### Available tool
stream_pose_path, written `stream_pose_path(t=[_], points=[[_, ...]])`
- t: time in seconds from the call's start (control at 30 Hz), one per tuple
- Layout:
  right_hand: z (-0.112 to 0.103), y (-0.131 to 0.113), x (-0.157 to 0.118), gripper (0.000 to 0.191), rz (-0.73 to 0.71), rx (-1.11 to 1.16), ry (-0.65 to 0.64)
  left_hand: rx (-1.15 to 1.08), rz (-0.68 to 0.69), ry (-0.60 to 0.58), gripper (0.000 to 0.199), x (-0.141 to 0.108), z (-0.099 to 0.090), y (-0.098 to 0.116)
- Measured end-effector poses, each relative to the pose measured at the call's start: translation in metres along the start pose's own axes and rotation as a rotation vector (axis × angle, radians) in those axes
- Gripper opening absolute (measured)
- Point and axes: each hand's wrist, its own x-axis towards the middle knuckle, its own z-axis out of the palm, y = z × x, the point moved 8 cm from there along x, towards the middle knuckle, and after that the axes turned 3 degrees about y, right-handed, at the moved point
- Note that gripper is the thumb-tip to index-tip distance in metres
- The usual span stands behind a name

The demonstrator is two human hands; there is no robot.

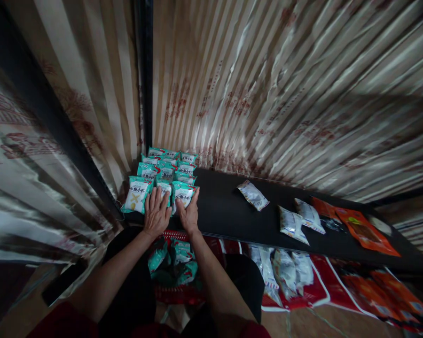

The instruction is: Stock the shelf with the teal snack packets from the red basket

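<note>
Big pale curtain (268,80) across the back, falling in folds, and below it runs the dark shelf (216,199), longest thing here after the cloth. Under its front edge sits the red basket (172,233), between the person's knees, with loose teal packets (182,256) inside; to the right, a red tray (319,281) with silver bags (285,267). Up on the shelf's right half, orange packs (368,230) and three pale bags (254,195) lie scattered.

And here's the action, at the left end: the teal block (137,195), three columns standing in rows, right up to the front edge! The left hand (157,211) lies with fingers nearly straight, pressed on the middle front packet (165,188), not gripping it. The right hand (188,209) is closed round the right front packet (183,191), thumb on its face, fingers along its side.

By the look of it, the teal block is well built; the basket's packets are left over, and the right half looks barely ordered.

Hard to read: the rear rows hide behind the front ones, so no sure count; the right fingertips are partly covered, the basket's bottom is dark, and the far right end is dim and blurred.
</note>
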Motion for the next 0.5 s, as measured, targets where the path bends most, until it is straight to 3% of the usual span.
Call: stream_pose_path(t=[0.5], points=[[0.015, 0.007, -0.003, 0.086, 0.03, -0.065, 0.016, 0.045, -0.008, -0.027, 0.057, -0.001, 0.012, 0.0]])
